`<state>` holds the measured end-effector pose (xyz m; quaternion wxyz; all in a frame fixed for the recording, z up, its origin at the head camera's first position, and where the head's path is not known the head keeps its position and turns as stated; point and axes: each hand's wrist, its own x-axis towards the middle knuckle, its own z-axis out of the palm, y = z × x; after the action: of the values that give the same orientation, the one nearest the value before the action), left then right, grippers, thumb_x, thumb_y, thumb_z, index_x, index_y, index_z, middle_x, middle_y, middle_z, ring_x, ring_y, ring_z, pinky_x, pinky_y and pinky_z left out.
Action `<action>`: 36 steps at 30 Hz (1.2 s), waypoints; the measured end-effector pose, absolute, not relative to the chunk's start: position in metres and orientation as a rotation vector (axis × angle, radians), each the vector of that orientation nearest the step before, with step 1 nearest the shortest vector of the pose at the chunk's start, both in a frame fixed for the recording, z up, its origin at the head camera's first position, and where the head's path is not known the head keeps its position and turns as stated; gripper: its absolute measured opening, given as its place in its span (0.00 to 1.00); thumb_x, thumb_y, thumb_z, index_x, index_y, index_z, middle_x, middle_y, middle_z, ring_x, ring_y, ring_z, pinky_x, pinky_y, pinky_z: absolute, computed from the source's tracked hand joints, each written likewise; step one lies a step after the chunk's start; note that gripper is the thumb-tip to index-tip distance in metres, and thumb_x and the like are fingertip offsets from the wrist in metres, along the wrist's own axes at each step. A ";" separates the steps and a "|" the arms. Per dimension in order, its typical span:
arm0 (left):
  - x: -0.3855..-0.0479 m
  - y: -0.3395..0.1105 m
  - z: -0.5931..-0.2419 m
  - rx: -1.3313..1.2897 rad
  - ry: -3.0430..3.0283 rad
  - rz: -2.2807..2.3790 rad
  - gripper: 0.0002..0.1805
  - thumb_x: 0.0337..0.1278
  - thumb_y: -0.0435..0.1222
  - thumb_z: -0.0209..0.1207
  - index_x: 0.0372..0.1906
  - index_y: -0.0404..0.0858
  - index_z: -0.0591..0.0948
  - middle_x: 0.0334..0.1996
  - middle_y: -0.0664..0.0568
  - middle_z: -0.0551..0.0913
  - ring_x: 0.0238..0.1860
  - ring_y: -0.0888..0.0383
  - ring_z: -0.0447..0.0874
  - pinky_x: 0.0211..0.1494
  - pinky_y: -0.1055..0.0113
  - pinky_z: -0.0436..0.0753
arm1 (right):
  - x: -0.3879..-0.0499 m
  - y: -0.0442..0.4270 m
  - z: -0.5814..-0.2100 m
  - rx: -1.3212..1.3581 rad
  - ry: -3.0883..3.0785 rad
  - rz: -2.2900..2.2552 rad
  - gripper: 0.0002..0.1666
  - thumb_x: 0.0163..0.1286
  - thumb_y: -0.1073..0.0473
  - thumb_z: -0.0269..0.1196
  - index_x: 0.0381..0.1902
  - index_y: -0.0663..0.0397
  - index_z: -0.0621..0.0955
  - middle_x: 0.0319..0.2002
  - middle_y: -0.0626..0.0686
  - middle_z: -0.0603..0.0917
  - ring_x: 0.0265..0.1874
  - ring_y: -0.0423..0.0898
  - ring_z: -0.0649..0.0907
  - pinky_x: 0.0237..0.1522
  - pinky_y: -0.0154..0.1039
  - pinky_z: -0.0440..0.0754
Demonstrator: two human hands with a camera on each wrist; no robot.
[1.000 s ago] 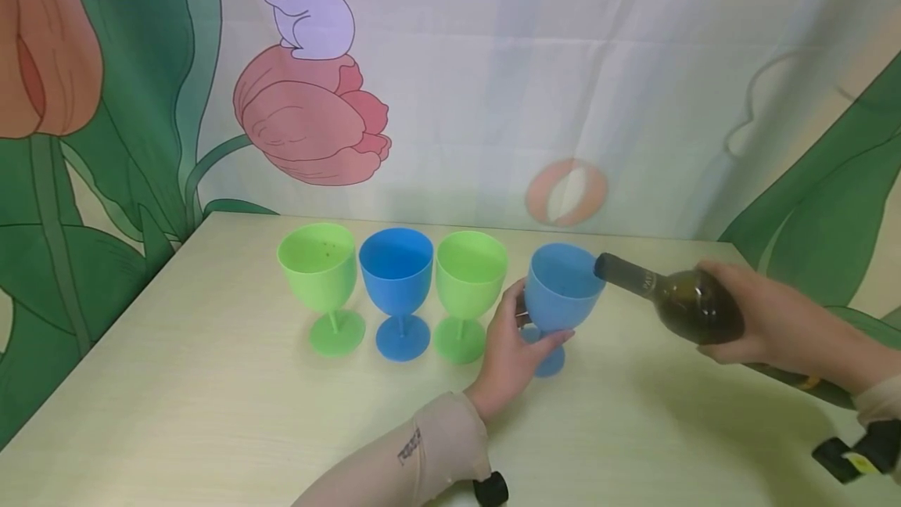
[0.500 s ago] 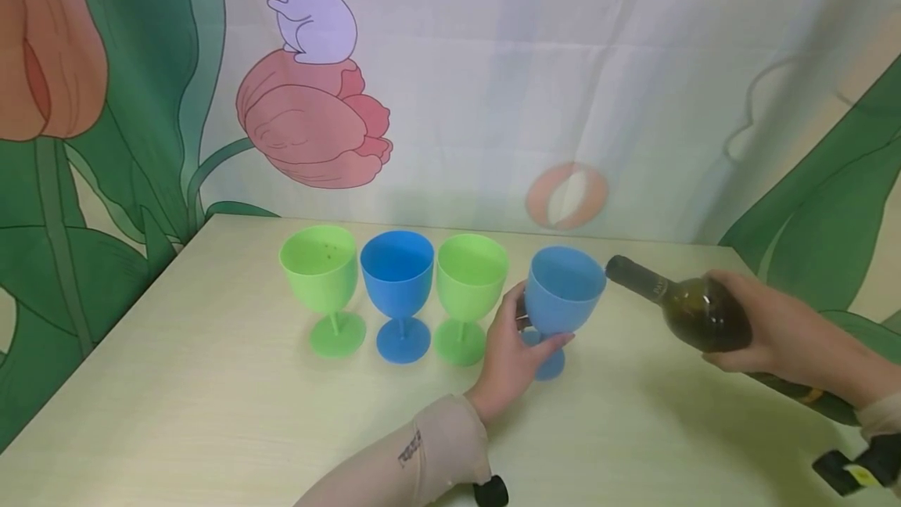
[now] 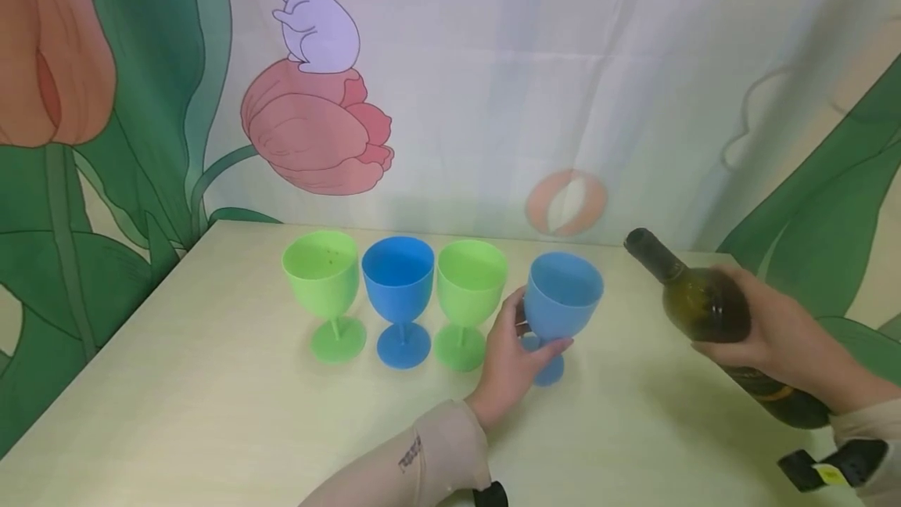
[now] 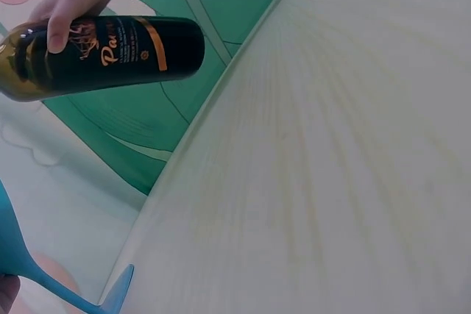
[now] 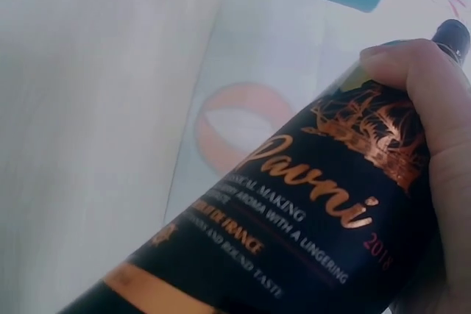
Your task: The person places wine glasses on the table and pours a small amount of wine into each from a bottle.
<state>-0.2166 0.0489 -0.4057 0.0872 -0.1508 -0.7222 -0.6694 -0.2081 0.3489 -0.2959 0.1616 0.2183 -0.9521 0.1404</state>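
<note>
My left hand [image 3: 508, 370] grips the stem of a light-blue plastic goblet [image 3: 563, 307], fingers behind it and thumb in front. Whether the goblet's foot touches the table I cannot tell. To its right, my right hand [image 3: 791, 339] holds a dark wine bottle [image 3: 679, 288] round its body. The bottle leans with its mouth up and to the left, apart from the goblet's rim. Its black label with copper lettering shows in the right wrist view, where the thumb [image 5: 401, 64] lies across the bottle. Only the goblet's lower part [image 4: 15, 248] appears in the left wrist view.
Left of the held goblet stand a green goblet [image 3: 470, 280], a darker blue goblet [image 3: 397, 280] and another green goblet [image 3: 322, 276], upright in a row. A few small dark specks mark the leftmost one's inside. Behind the pale table [image 3: 211, 390] hangs a printed curtain [image 3: 457, 84].
The bottle's neck has drawn away from the light-blue goblet's rim, to the right and upward, and the bottle stands steeper. My left hand keeps its hold on the goblet.
</note>
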 end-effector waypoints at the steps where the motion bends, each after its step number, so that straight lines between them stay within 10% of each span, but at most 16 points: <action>1: -0.216 0.049 -0.406 -0.449 -2.151 -1.997 0.44 0.48 0.42 0.71 0.70 0.50 0.60 0.63 0.54 0.72 0.59 0.55 0.75 0.61 0.62 0.76 | -0.208 0.349 -0.296 0.594 -2.731 0.435 0.59 0.39 0.52 0.80 0.67 0.63 0.63 0.46 0.65 0.80 0.36 0.37 0.80 0.29 0.40 0.76; 6: -0.217 0.050 -0.407 -0.458 -2.143 -2.003 0.44 0.49 0.42 0.70 0.70 0.50 0.60 0.62 0.54 0.72 0.59 0.55 0.75 0.61 0.59 0.77 | -0.210 0.347 -0.297 0.493 -2.737 0.591 0.59 0.42 0.53 0.79 0.68 0.62 0.62 0.51 0.66 0.79 0.37 0.17 0.68 0.33 0.38 0.74; 13: -0.216 0.050 -0.406 -0.464 -2.132 -2.012 0.43 0.48 0.42 0.71 0.69 0.50 0.61 0.62 0.54 0.73 0.58 0.55 0.75 0.60 0.55 0.78 | -0.212 0.342 -0.299 0.389 -2.705 0.669 0.60 0.43 0.55 0.78 0.69 0.65 0.58 0.53 0.73 0.74 0.44 0.68 0.78 0.36 0.56 0.74; 19: -0.217 0.049 -0.406 -0.465 -2.128 -2.020 0.43 0.48 0.42 0.71 0.70 0.50 0.61 0.61 0.54 0.73 0.57 0.55 0.75 0.60 0.55 0.78 | -0.213 0.336 -0.300 0.285 -2.663 0.759 0.59 0.49 0.55 0.76 0.71 0.64 0.55 0.59 0.75 0.69 0.51 0.73 0.73 0.42 0.68 0.70; 32: -0.219 0.049 -0.409 -0.457 -2.127 -2.001 0.44 0.48 0.41 0.71 0.70 0.50 0.61 0.61 0.54 0.73 0.56 0.56 0.76 0.58 0.58 0.79 | -0.221 0.317 -0.315 0.145 -2.503 0.987 0.55 0.51 0.57 0.74 0.71 0.61 0.57 0.62 0.69 0.68 0.56 0.66 0.69 0.51 0.65 0.66; 36: -0.219 0.049 -0.408 -0.454 -2.121 -2.003 0.44 0.47 0.41 0.71 0.69 0.50 0.61 0.61 0.54 0.74 0.56 0.56 0.76 0.58 0.58 0.79 | -0.223 0.311 -0.320 0.157 -2.472 0.966 0.53 0.49 0.58 0.76 0.69 0.61 0.60 0.60 0.66 0.71 0.52 0.41 0.71 0.50 0.48 0.68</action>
<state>-0.2188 0.0492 -0.4082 0.0946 -0.1529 -0.7152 -0.6753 -0.2232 0.3107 -0.3203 0.2392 0.0572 -0.9027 0.3530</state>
